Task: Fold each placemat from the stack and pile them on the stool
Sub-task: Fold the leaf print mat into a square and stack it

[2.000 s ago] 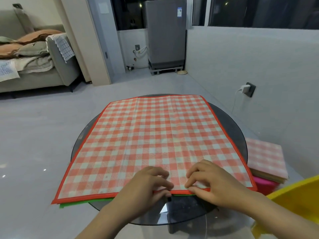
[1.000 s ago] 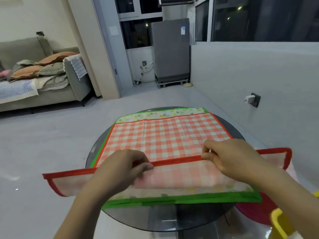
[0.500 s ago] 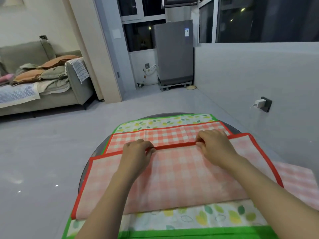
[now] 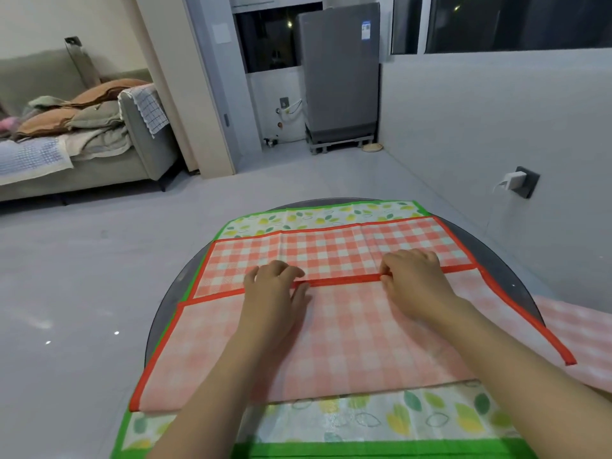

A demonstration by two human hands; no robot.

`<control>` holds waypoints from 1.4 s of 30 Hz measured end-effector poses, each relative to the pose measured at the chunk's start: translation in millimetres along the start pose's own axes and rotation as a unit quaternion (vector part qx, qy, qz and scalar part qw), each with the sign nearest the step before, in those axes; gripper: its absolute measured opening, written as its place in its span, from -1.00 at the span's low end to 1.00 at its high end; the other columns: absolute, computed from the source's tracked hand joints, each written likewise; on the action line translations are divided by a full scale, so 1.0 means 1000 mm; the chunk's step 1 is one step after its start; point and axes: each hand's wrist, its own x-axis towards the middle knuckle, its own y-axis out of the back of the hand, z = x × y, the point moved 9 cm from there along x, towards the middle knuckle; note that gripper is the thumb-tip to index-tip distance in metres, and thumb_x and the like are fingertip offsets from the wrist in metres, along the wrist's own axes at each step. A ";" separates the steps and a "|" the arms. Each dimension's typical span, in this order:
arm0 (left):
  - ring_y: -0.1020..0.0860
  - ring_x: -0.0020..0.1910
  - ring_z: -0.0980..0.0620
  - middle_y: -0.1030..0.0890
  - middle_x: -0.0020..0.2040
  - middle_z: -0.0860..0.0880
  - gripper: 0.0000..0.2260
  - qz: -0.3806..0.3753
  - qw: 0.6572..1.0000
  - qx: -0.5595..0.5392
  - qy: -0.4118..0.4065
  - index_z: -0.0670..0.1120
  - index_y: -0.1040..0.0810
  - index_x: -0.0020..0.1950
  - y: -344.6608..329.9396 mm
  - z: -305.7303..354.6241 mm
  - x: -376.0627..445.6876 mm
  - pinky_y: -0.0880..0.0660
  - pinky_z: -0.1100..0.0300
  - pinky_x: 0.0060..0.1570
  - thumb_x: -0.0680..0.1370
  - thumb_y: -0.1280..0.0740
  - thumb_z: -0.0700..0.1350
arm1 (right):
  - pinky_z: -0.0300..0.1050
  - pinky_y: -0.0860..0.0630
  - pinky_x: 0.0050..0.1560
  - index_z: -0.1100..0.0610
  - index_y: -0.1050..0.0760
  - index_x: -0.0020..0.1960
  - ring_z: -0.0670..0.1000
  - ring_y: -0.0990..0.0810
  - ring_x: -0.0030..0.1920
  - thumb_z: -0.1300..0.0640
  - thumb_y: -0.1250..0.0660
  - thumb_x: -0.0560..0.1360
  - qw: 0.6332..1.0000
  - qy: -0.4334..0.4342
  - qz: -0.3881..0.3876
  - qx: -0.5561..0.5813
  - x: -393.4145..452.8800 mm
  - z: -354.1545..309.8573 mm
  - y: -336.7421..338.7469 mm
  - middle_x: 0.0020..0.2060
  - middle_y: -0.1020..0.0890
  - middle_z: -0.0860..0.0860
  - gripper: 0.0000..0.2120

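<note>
— On the round dark glass surface (image 4: 172, 313)?
— A red-bordered checked placemat (image 4: 347, 342), half folded atop a green-bordered leaf-print placemat (image 4: 381, 419).
— The hands?
— Left hand (image 4: 276, 289) and right hand (image 4: 414, 283): fingers curled, pinching the folded red edge.

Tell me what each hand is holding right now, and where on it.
Both the left hand and right hand pinch the red-checked placemat by its folded-over red border.
</note>
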 end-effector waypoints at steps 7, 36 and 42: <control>-0.14 0.47 0.05 -0.26 0.47 0.06 -0.56 -0.104 0.994 0.030 0.032 0.05 -0.21 0.48 -0.013 0.031 -0.052 0.13 -0.01 0.50 0.62 0.11 0.06 | -0.08 0.01 0.48 0.01 -0.14 0.49 -0.01 -0.13 0.49 0.07 -0.01 0.63 0.992 0.061 -0.036 0.101 -0.045 -0.054 -0.003 0.49 -0.21 -0.04 -0.57; 0.34 0.50 0.01 0.31 0.53 0.02 -0.51 -0.197 0.977 0.086 0.002 0.13 0.29 0.52 -0.045 0.027 -0.089 0.28 -0.09 0.48 0.62 0.22 0.16 | -0.01 0.29 0.48 -0.10 0.27 0.52 -0.02 0.25 0.52 -0.19 0.24 0.59 0.990 -0.083 -0.107 -0.035 -0.089 0.081 -0.024 0.53 0.20 0.00 -0.46; 0.33 0.50 0.00 0.30 0.53 0.01 -0.50 -0.200 0.976 0.089 0.004 0.12 0.27 0.52 -0.046 0.026 -0.088 0.27 -0.10 0.48 0.61 0.22 0.17 | 0.01 0.30 0.48 -0.06 0.25 0.53 0.02 0.26 0.52 -0.16 0.23 0.60 0.990 -0.084 -0.115 -0.019 -0.087 0.068 -0.022 0.53 0.20 0.04 -0.46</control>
